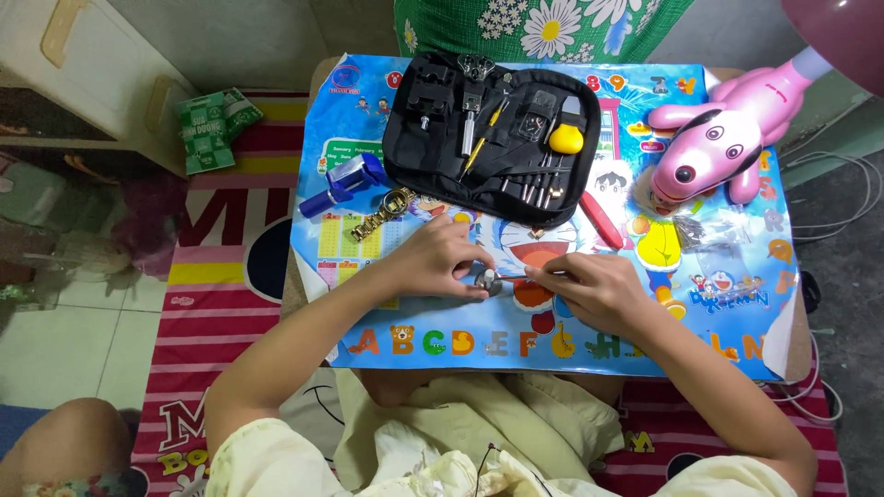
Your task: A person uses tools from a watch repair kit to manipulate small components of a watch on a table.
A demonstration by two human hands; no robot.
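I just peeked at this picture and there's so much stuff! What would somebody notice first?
Probably the big pink toy dog at the table's far right corner, bright against the blue cartoon mat. Next comes the open black tool case full of small tools at the far middle. In the centre, the left hand steadies a small round metal piece while the right hand holds a thin tool to it.

Home floor: low table [783, 354] with cartoon mat, striped rug [221, 304], dog lamp [709, 138].

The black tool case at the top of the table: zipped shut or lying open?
Open. The black tool case lies unfolded flat on the table, its screwdrivers and a yellow-handled tool exposed in their loops.
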